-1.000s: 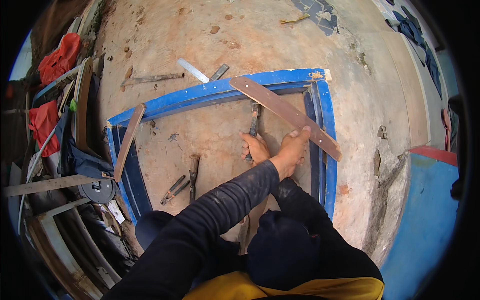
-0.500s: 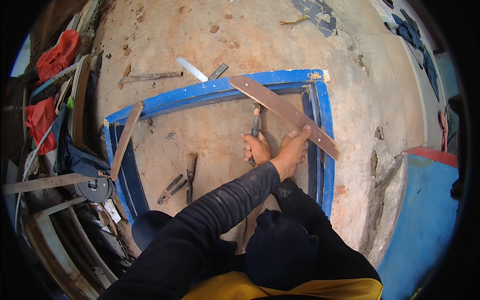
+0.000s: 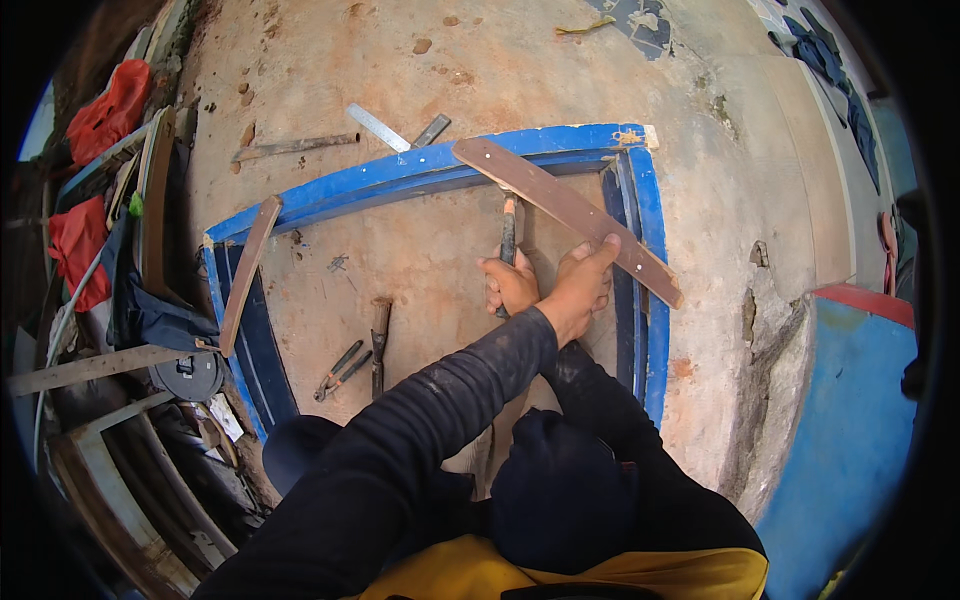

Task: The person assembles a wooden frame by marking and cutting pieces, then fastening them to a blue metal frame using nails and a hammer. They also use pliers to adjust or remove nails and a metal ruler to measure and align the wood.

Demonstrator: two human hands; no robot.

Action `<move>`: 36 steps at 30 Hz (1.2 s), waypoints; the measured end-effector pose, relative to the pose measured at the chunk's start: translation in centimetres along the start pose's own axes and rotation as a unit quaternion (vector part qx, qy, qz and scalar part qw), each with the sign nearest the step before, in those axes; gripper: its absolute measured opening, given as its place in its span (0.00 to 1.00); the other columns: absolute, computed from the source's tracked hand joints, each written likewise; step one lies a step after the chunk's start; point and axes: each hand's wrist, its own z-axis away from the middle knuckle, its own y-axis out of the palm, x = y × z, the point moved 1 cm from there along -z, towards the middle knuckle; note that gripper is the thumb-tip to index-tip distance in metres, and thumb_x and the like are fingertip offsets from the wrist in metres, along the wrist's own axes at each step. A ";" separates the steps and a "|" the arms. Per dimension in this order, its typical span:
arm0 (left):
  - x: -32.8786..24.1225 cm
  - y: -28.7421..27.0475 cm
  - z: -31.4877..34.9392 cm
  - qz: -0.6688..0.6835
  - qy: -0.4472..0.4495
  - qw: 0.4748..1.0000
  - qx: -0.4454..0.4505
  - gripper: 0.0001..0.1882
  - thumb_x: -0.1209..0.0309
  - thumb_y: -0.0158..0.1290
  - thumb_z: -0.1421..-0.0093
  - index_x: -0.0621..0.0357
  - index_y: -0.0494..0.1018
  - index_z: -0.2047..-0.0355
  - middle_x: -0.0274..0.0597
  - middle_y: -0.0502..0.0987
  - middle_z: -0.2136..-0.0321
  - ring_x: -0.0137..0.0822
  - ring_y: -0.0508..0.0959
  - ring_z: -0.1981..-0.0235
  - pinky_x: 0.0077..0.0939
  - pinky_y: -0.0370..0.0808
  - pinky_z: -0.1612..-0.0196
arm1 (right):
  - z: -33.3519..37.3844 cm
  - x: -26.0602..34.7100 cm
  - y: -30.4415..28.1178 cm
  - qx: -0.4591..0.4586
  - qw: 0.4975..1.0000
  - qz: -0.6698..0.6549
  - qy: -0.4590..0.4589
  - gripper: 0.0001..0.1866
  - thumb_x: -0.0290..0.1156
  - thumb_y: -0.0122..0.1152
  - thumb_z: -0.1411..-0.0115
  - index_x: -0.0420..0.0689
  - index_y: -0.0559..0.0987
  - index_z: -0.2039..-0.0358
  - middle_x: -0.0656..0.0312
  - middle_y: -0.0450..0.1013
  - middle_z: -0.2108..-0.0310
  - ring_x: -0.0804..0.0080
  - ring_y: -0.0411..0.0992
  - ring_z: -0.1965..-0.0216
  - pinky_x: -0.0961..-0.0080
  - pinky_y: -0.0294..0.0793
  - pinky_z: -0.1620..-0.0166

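Note:
My forearms cross over a blue wooden frame (image 3: 657,330) lying on the ground. My left hand (image 3: 582,290), reaching across to the right, is closed on the lower edge of a brown wooden strip (image 3: 545,195) that runs diagonally over the frame's far right corner. Just left of it, my right hand (image 3: 512,284) grips a hammer (image 3: 508,228) by its dark handle. The hammer's head is mostly hidden under the strip. A second brown strip (image 3: 250,275) spans the far left corner. Inside the frame lie pincers (image 3: 343,371) and a dark chisel-like tool (image 3: 379,345).
Beyond the frame's far rail are a metal try square (image 3: 378,127) with a dark handle and a rusty pipe (image 3: 300,146). Scrap wood, red cloth (image 3: 82,250) and a long board (image 3: 100,370) crowd the left side. A blue panel (image 3: 845,420) stands at right, near cracked concrete.
The whole scene sits slightly higher in the picture. Both hands, the hammer and the brown strip keep nearly the same places relative to the frame.

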 end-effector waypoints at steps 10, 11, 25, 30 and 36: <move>0.2 0.1 0.0 -0.049 0.023 0.998 -0.023 0.21 0.48 0.58 0.25 0.46 0.67 0.69 0.23 0.61 0.81 0.20 0.58 0.85 0.20 0.56 0.84 | 0.4 -0.3 -0.6 0.027 0.999 0.005 -0.045 0.12 0.29 0.67 0.34 0.53 0.71 0.58 0.71 0.67 0.80 0.77 0.64 0.86 0.70 0.68 0.81; 0.3 0.1 0.1 -0.046 0.028 0.998 -0.024 0.21 0.48 0.58 0.26 0.46 0.67 0.68 0.23 0.62 0.80 0.20 0.58 0.85 0.20 0.56 0.84 | 0.4 -0.3 -0.6 0.025 0.999 -0.003 -0.029 0.11 0.29 0.67 0.34 0.53 0.71 0.59 0.71 0.66 0.80 0.77 0.64 0.86 0.70 0.68 0.81; 0.2 0.6 0.4 0.027 0.010 1.000 0.010 0.18 0.50 0.59 0.26 0.44 0.68 0.66 0.21 0.61 0.80 0.18 0.58 0.84 0.17 0.55 0.84 | 1.8 0.7 1.3 0.024 0.999 -0.033 -0.019 0.09 0.31 0.68 0.33 0.49 0.73 0.61 0.71 0.67 0.80 0.80 0.65 0.84 0.74 0.67 0.80; 0.3 0.6 0.4 0.029 0.002 1.000 -0.001 0.18 0.50 0.59 0.26 0.44 0.67 0.66 0.21 0.61 0.80 0.18 0.58 0.84 0.18 0.54 0.84 | 1.1 0.4 0.5 0.004 0.998 -0.055 -0.018 0.08 0.30 0.66 0.33 0.49 0.74 0.61 0.72 0.67 0.79 0.80 0.65 0.83 0.74 0.68 0.79; 0.0 0.8 0.4 0.032 0.022 0.999 0.005 0.18 0.51 0.59 0.25 0.44 0.67 0.66 0.20 0.60 0.80 0.18 0.58 0.84 0.18 0.55 0.84 | 1.7 -0.3 0.1 -0.042 0.997 0.031 0.064 0.12 0.30 0.68 0.34 0.51 0.72 0.56 0.70 0.67 0.80 0.77 0.65 0.84 0.69 0.67 0.80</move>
